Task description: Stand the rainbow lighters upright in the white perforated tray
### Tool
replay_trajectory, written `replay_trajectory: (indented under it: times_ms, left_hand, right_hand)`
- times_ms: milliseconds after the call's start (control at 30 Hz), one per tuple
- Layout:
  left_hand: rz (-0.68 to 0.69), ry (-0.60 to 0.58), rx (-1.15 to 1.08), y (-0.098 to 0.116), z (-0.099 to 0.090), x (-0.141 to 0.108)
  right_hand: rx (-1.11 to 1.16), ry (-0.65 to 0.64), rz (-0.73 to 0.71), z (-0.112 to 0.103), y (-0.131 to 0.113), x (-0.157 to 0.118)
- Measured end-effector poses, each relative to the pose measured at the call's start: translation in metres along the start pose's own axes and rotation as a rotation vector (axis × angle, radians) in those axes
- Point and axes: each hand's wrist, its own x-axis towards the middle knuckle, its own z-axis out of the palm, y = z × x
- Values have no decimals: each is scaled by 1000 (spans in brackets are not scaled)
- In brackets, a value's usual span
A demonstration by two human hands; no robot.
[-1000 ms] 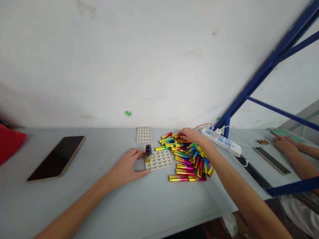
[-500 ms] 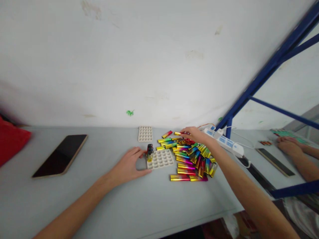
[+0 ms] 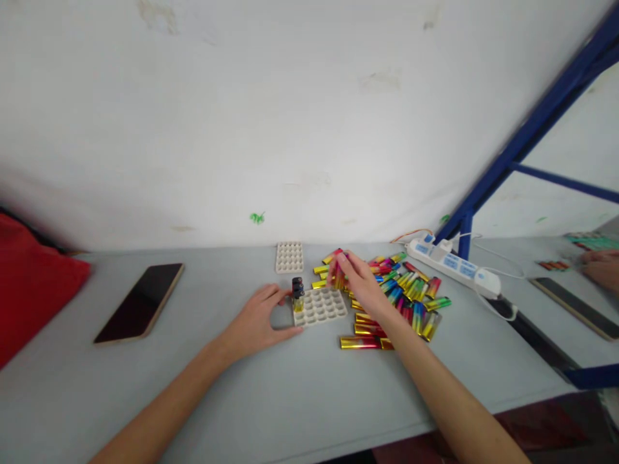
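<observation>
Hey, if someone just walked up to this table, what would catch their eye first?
First, the heap of shiny rainbow-coloured metallic lighter sleeves at the table's middle right, with the right hand holding one at its left edge. Next, the white plastic tray with round holes, steadied by the left hand, lighters standing in its left corner. A black smartphone lies far left.

Grey table (image 3: pixel 300 399) against stained white wall (image 3: pixel 271 109). Blue steel frame (image 3: pixel 536 119) rises right of table. Even light.
</observation>
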Motion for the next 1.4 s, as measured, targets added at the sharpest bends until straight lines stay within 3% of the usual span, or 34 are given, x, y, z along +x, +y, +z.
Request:
replay_trajectory:
  times_ms: [67, 167, 333, 533, 700, 867, 1033, 1233, 1400]
  left_hand:
    - [5, -2, -1, 0, 0, 0]
    - [14, 3, -2, -1, 1, 1]
    - [4, -5, 0, -1, 1, 1]
    - [4, -29, 5, 1, 0, 2]
    - [1, -30, 7, 1, 1, 3]
    - [15, -24, 9, 1, 1, 2]
    - [9, -19, 0, 3, 1, 0]
    - [-13, -22, -11, 6, 0, -1]
    - [-13, -16, -18, 6, 0, -1]
  right_hand:
    - [132, -72, 37, 9, 3, -6]
    - [228, -20, 144, 19, 4, -12]
    - [5, 117, 187, 28, 12, -20]
    - [-191, 91, 166, 32, 25, -32]
    - [-328, 74, 77, 30, 27, -32]
    - [-510, -18, -61, 22, 14, -33]
    - [-800, -148, -351, 17, 2, -34]
    - [-883, -190, -309, 21, 4, -39]
    - [-988, -318, -333, 28, 10, -41]
